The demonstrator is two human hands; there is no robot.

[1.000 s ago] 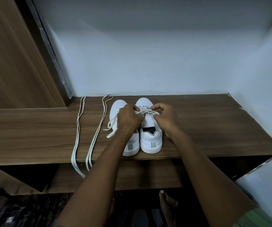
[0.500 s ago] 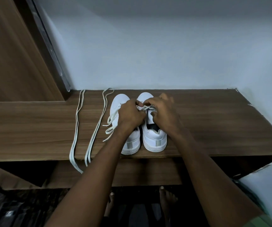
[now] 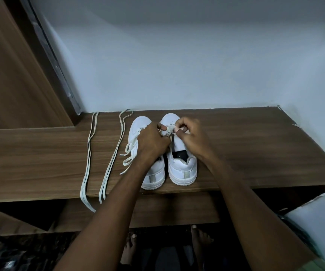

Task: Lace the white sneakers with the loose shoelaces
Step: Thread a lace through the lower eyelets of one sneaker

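Both white sneakers (image 3: 181, 169) sit side by side on the wooden counter (image 3: 255, 149), heels toward the near edge. Left hand (image 3: 151, 143) and right hand (image 3: 193, 135) each have a pinching grip on the lace (image 3: 169, 130) over the right shoe's eyelets. Two loose shoelaces (image 3: 108, 153) lie stretched out on the left, their ends hanging off the near edge.

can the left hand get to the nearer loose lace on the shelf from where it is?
Probably yes: the loose lace lies bare on the shelf beside the left sneaker, but the left hand must first release its lace.
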